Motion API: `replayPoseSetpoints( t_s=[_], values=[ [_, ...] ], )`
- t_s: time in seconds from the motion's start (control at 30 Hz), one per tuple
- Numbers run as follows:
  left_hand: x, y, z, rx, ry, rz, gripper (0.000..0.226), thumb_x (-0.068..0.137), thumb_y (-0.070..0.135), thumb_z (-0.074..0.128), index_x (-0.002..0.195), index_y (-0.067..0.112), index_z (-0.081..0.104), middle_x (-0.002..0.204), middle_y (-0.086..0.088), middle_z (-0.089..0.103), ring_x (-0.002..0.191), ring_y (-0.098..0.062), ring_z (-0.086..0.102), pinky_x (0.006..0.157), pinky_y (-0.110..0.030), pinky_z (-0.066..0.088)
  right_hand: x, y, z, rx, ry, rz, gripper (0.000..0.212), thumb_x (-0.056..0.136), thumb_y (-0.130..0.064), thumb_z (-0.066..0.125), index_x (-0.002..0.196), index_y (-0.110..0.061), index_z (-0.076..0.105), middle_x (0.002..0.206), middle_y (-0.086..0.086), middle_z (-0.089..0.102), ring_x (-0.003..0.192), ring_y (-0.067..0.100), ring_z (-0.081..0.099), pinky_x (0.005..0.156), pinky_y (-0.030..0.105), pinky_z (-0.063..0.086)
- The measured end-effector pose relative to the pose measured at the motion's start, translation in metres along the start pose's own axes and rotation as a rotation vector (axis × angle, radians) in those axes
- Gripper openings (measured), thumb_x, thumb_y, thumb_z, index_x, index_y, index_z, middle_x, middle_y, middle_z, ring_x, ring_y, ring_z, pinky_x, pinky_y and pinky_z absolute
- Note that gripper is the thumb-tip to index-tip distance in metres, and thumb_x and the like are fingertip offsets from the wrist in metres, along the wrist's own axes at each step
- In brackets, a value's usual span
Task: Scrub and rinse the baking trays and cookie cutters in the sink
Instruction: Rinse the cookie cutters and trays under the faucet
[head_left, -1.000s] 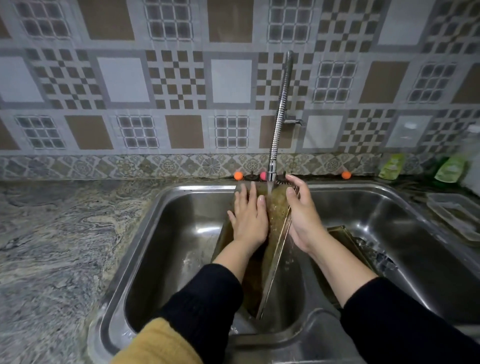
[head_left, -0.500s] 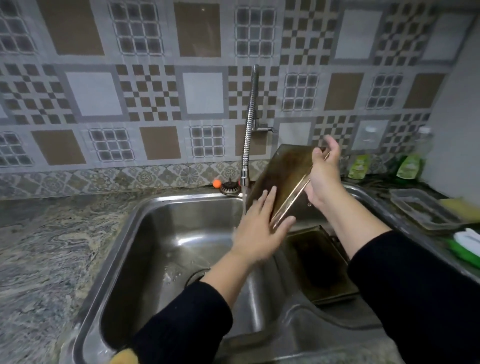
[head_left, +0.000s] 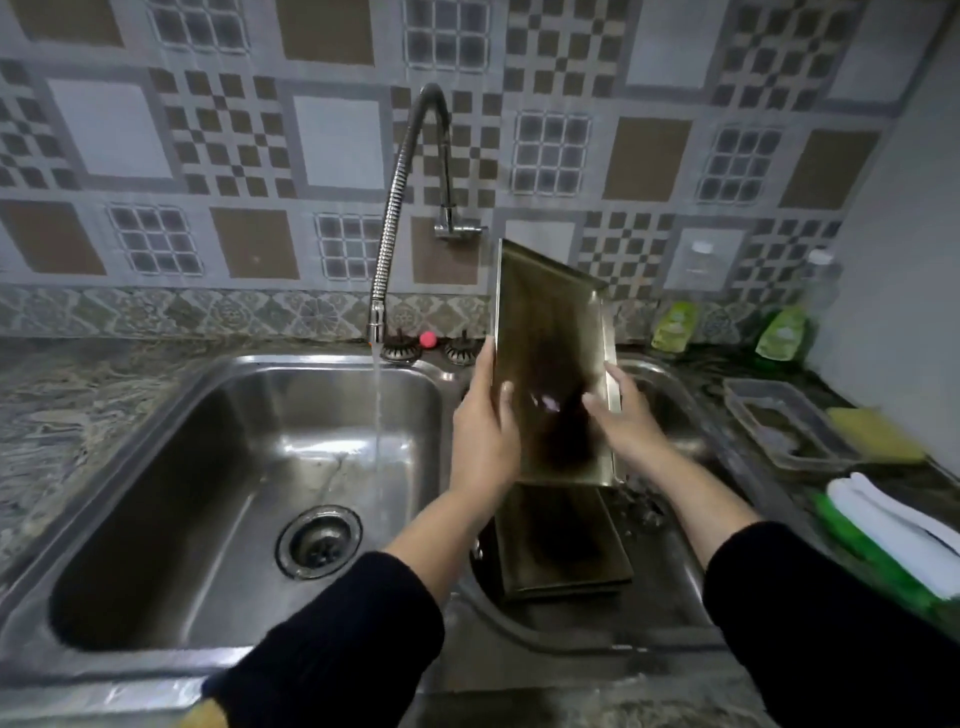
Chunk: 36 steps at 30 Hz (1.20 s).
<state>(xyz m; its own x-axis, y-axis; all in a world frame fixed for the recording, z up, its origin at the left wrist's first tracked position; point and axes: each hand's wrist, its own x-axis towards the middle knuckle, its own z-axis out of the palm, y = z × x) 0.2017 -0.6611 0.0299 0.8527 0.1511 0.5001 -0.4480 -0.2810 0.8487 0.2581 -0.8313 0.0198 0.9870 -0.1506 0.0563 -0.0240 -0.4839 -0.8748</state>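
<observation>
I hold a golden-brown baking tray (head_left: 548, 332) upright over the right sink basin, inner face toward me. My left hand (head_left: 483, 431) grips its left edge, thumb on the inside. My right hand (head_left: 623, 421) grips its right rim lower down. Beneath it a second baking tray (head_left: 563, 545) lies flat in the right basin (head_left: 670, 597). Some small metal pieces, possibly cookie cutters (head_left: 641, 501), lie beside that tray, too blurred to make out. Water runs from the flexible tap (head_left: 387, 228) into the empty left basin (head_left: 208, 467).
The drain (head_left: 319, 540) sits in the left basin's floor. On the right counter stand a clear plastic container (head_left: 784, 426), a yellow sponge (head_left: 872, 434), a green and white brush or cloth (head_left: 893, 535) and two green soap pouches (head_left: 779, 332). Marbled counter (head_left: 78, 415) extends left.
The tray has come out from under the tap, moved right over the right basin and been turned upright. My left hand went from lying flat on it to gripping its left edge.
</observation>
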Motion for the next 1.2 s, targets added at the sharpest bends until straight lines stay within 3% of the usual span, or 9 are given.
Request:
replayPoseSetpoints(
  t_s=[0.1, 0.17, 0.23, 0.3, 0.63, 0.9, 1.03, 1.13, 1.2],
  values=[
    [-0.018, -0.01, 0.015, 0.075, -0.09, -0.155, 0.05, 0.103, 0.027, 0.035, 0.15, 0.031, 0.02, 0.132, 0.024, 0.037, 0.118, 0.011, 0.036, 0.088, 0.003, 0.027, -0.003, 0.035, -0.006, -0.058, -0.059, 0.045, 0.062, 0.091, -0.027, 0.061, 0.146, -0.027, 0.031, 0.151, 0.002, 0.023, 0.136, 0.025, 0.033, 0.104, 0.036, 0.033],
    [-0.025, -0.026, 0.015, 0.378, -0.205, -0.248, 0.053, 0.102, 0.04, 0.029, 0.151, 0.033, 0.012, 0.147, 0.012, 0.035, 0.133, -0.007, 0.035, 0.103, -0.019, 0.03, -0.002, 0.054, -0.008, -0.092, -0.108, 0.113, 0.068, 0.088, -0.026, 0.065, 0.147, -0.025, 0.03, 0.151, 0.001, 0.021, 0.136, 0.026, 0.033, 0.107, 0.039, 0.034],
    [-0.033, -0.044, 0.005, 0.771, -0.345, -0.4, 0.063, 0.099, 0.051, 0.026, 0.153, 0.025, 0.004, 0.161, -0.001, 0.009, 0.147, -0.019, 0.01, 0.118, -0.042, 0.015, 0.0, 0.07, -0.006, -0.121, -0.164, 0.211, 0.074, 0.085, -0.027, 0.068, 0.148, -0.024, 0.028, 0.154, 0.001, 0.017, 0.138, 0.028, 0.029, 0.111, 0.046, 0.034],
    [-0.044, -0.057, -0.006, 0.96, -0.47, -0.519, 0.072, 0.099, 0.05, 0.029, 0.153, 0.016, -0.004, 0.161, -0.001, -0.012, 0.148, -0.02, -0.006, 0.118, -0.048, 0.003, 0.001, 0.083, 0.001, -0.146, -0.195, 0.305, 0.078, 0.084, -0.025, 0.07, 0.148, -0.022, 0.026, 0.156, 0.002, 0.014, 0.14, 0.029, 0.027, 0.111, 0.048, 0.032],
    [-0.057, -0.074, -0.013, 1.087, -0.488, -0.465, 0.071, 0.099, 0.046, 0.027, 0.152, 0.014, -0.007, 0.161, -0.001, -0.013, 0.148, -0.015, -0.009, 0.12, -0.044, -0.005, 0.004, 0.115, 0.048, -0.468, -0.278, 0.438, 0.095, 0.079, -0.023, 0.075, 0.151, -0.019, 0.014, 0.155, 0.008, 0.008, 0.138, 0.033, 0.029, 0.11, 0.045, 0.035],
    [-0.056, -0.082, -0.013, 1.075, -0.461, -0.448, 0.072, 0.098, 0.053, 0.023, 0.153, 0.016, -0.004, 0.161, 0.0, -0.012, 0.148, -0.015, -0.009, 0.12, -0.042, -0.006, 0.004, 0.105, 0.045, -0.775, -0.375, 0.408, 0.075, 0.086, -0.035, 0.062, 0.148, -0.026, 0.021, 0.155, 0.011, 0.012, 0.14, 0.035, 0.013, 0.11, 0.048, 0.028],
    [-0.052, -0.067, -0.018, 1.013, -0.32, -0.183, 0.058, 0.099, 0.048, 0.026, 0.151, 0.026, 0.016, 0.161, 0.006, 0.003, 0.148, -0.013, 0.003, 0.121, -0.038, 0.006, 0.021, 0.085, 0.036, -0.68, -0.393, 0.32, 0.064, 0.089, -0.038, 0.058, 0.146, -0.031, 0.029, 0.155, 0.01, 0.018, 0.142, 0.034, 0.015, 0.113, 0.048, 0.028],
    [-0.01, -0.039, -0.029, 0.895, 0.026, 0.174, 0.047, 0.094, 0.031, 0.04, 0.141, 0.023, 0.041, 0.154, -0.002, 0.028, 0.142, -0.019, 0.026, 0.114, -0.042, 0.028, 0.04, 0.053, 0.032, -0.558, -0.388, 0.134, 0.049, 0.091, -0.04, 0.056, 0.138, -0.036, 0.041, 0.146, 0.006, 0.038, 0.135, 0.032, 0.031, 0.11, 0.041, 0.033],
    [0.034, -0.014, -0.043, 0.833, 0.239, 0.346, 0.04, 0.095, 0.021, 0.046, 0.135, 0.019, 0.05, 0.152, -0.008, 0.03, 0.139, -0.024, 0.029, 0.113, -0.039, 0.026, 0.054, 0.021, 0.032, -0.483, -0.365, 0.014, 0.04, 0.093, -0.038, 0.053, 0.132, -0.041, 0.047, 0.143, 0.003, 0.042, 0.133, 0.031, 0.033, 0.106, 0.038, 0.036]
  ],
)
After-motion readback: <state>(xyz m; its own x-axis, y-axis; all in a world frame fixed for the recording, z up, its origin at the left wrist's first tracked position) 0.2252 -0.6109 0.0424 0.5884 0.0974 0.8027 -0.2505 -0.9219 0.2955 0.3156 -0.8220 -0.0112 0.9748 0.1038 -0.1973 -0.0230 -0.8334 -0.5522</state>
